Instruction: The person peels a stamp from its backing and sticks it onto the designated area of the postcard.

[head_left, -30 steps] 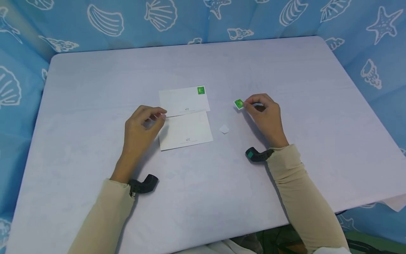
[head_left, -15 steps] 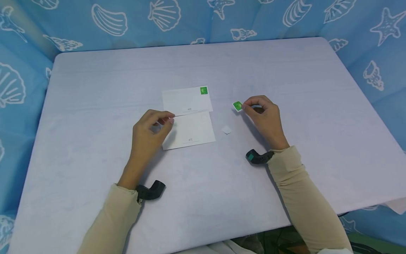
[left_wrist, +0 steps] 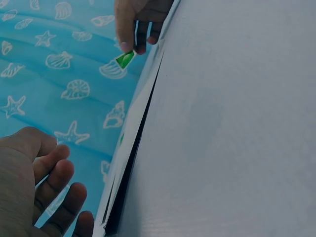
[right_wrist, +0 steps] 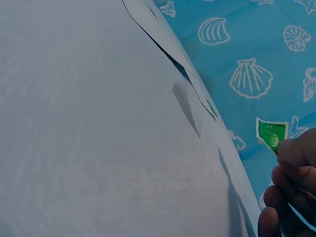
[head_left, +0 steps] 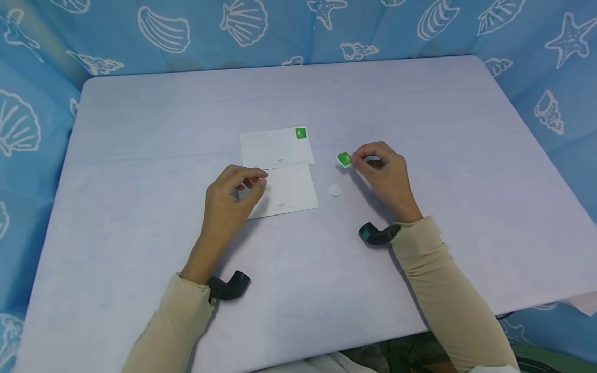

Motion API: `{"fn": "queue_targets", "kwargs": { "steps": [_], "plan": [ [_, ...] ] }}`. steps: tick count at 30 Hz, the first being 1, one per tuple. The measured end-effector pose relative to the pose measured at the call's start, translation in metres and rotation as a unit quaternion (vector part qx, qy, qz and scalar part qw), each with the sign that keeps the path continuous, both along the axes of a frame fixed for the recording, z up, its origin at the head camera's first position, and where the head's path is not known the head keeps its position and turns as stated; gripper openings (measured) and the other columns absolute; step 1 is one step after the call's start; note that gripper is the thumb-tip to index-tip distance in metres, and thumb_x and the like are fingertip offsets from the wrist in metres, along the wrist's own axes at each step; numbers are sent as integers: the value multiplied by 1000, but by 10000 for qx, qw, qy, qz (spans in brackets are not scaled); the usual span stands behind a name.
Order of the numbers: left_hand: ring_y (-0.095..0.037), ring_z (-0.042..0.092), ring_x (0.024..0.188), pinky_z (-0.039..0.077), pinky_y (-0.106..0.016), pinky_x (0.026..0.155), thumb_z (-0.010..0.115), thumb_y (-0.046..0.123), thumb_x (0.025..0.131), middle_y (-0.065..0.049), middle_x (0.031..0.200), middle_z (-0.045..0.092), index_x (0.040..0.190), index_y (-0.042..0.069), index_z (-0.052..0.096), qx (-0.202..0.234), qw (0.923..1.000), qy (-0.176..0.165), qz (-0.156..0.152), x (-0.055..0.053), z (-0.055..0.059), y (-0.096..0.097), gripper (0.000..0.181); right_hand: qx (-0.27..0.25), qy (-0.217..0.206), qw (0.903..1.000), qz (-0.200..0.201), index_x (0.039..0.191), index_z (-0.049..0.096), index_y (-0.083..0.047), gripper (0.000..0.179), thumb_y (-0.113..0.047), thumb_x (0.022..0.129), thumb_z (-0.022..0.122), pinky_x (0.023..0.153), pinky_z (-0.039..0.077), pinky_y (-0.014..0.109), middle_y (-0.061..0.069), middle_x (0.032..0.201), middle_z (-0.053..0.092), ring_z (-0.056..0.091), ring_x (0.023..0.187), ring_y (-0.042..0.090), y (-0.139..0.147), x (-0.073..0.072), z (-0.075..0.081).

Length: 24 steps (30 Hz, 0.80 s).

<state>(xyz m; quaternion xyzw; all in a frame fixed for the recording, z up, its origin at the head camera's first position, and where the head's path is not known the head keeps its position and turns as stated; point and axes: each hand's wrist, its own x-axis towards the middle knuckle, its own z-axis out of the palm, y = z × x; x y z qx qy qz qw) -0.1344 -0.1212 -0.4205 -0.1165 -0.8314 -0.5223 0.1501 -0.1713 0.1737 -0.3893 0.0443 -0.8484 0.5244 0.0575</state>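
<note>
Between thumb and fingers my right hand pinches a green stamp with a white border, held above the table. In the right wrist view the stamp is slightly curled. My left hand hovers over the left part of the lower white envelope, fingers loosely bent with nothing seen in them. In the left wrist view that hand shows its thumb and fingertips apart. Just behind lies the upper white envelope, bearing a green stamp at its top right corner.
A small piece of white paper lies right of the lower envelope, curled up from the table in the right wrist view. A white cloth covers the table. Blue curtains with shell prints stand behind and at the sides.
My left hand has moved to the right, further over the lower envelope. The right hand has shifted slightly left and nearer to me with the stamp. The envelopes stay in place.
</note>
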Motion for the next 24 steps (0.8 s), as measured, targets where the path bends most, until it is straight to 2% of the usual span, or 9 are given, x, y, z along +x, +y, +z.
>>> {"fn": "queue_targets", "kwargs": {
  "steps": [6, 11, 24],
  "plan": [
    [-15, 61, 87, 50, -32, 78, 71, 5, 90, -1, 97, 66, 104, 10, 76, -78, 9997, 194, -109, 3, 0, 3, 16, -89, -5, 10000, 13, 99, 69, 7, 16, -9, 95, 68, 92, 49, 31, 11, 111, 62, 59, 101, 15, -3, 5, 5],
    [-15, 60, 86, 51, -34, 77, 71, 4, 90, -1, 96, 65, 104, 10, 76, -31, 9992, 377, -117, 3, 0, 5, 16, -85, 51, 9999, 113, 99, 70, 5, 18, -12, 95, 68, 91, 49, 31, 10, 112, 62, 59, 103, 17, -2, 4, 4],
    [-15, 61, 86, 50, -31, 79, 70, 4, 90, 0, 96, 65, 104, 10, 76, 91, 9991, 412, -100, 3, 0, 6, 16, -91, 152, 9995, 263, 97, 68, 8, 11, -2, 93, 68, 93, 49, 34, 15, 109, 63, 57, 106, 18, -10, 8, 9]
  ]
}}
